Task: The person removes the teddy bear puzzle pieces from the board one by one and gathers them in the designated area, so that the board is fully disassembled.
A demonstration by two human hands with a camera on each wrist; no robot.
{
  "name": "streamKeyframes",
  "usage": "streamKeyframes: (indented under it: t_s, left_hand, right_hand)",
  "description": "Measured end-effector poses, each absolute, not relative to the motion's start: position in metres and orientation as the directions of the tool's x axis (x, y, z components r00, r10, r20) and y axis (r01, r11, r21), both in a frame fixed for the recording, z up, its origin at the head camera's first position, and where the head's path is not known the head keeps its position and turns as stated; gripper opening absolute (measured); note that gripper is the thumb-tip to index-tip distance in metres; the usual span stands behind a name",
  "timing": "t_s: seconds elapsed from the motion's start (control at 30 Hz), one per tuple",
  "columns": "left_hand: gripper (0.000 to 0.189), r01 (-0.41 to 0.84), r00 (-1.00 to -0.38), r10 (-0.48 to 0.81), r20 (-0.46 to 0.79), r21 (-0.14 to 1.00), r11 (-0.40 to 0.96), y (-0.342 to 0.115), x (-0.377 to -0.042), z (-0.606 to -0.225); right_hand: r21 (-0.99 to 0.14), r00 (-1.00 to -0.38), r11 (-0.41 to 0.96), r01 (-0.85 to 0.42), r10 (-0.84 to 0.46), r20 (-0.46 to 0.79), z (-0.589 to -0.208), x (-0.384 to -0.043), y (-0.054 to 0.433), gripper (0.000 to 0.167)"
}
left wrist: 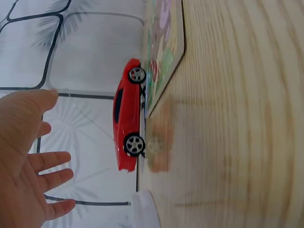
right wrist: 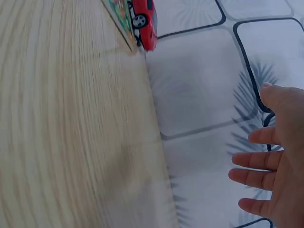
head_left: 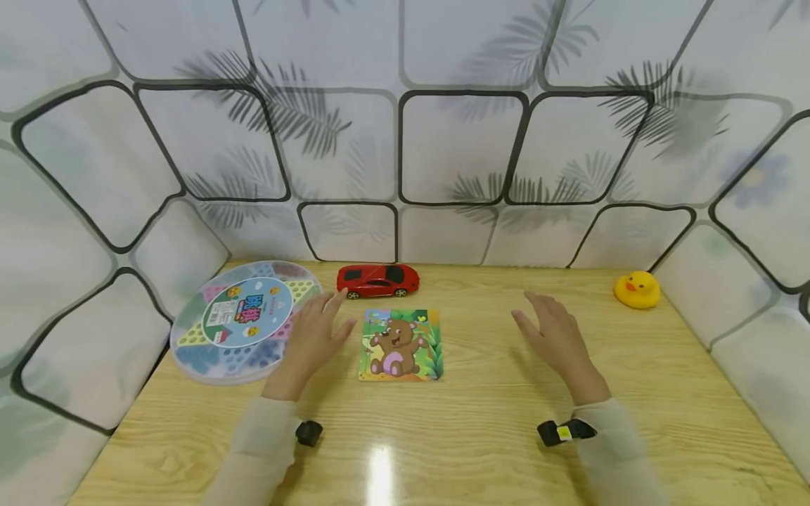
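Observation:
My left hand (head_left: pixel 314 333) hovers with fingers spread between the round game board and the bear picture board, holding nothing. The bear picture board (head_left: pixel 401 346), a square with a brown cartoon bear on green, lies flat on the table just right of it. A red toy car (head_left: pixel 377 280) stands behind that picture, side-on; in the left wrist view the car (left wrist: pixel 128 116) appears past the open fingers. My right hand (head_left: pixel 557 333) is raised over the table right of the picture, fingers extended and with nothing in it. The right wrist view shows its separated fingers (right wrist: pixel 256 175).
At the left lies a round Chinese checkers board (head_left: pixel 190 355) with a blue label. A yellow rubber duck (head_left: pixel 637 290) sits at the back right. Patterned cloth walls (head_left: pixel 462 147) enclose the wooden table (head_left: pixel 443 450) at the back and sides.

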State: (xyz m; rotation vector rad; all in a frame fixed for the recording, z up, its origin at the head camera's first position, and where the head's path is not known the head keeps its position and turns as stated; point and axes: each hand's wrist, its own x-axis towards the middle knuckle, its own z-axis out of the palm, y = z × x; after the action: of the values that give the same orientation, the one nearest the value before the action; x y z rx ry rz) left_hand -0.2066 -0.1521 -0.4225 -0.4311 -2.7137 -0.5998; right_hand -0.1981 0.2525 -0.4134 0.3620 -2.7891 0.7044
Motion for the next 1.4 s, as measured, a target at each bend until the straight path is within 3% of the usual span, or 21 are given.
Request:
streamKeyframes:
  t_s: [0.23,0.53,0.73,0.97,1.4]
  left_hand:
    - [0.043,0.472,-0.877,0.263,0.403,0.615,0.632,-0.141,-0.213,-0.431]
    - [0.042,0.266,-0.954,0.247,0.171,0.863,0.430,-0.124,-0.221,-0.440]
    - [0.045,0.203,-0.962,0.250,0.113,0.906,0.372,-0.115,-0.228,-0.449]
    - [0.040,0.209,-0.960,0.256,0.114,0.899,0.384,-0.109,-0.234,-0.456]
    - [0.038,0.134,-0.951,0.311,0.008,0.913,0.385,-0.105,-0.240,-0.465]
  right_hand:
    - [-0.559,-0.929,0.754,-0.344,-0.189,0.317,-0.423,-0.206,0.234,0.051]
    - [-0.654,-0.925,0.656,-0.375,-0.220,0.310,-0.433,-0.210,0.203,0.047]
    - [-0.680,-0.915,0.613,-0.403,-0.246,0.320,-0.445,-0.218,0.185,0.043]
    - [-0.752,-0.928,0.545,-0.371,-0.253,0.274,-0.451,-0.226,0.166,0.041]
    - [-0.776,-0.914,0.504,-0.380,-0.335,0.229,-0.467,-0.241,0.148,0.037]
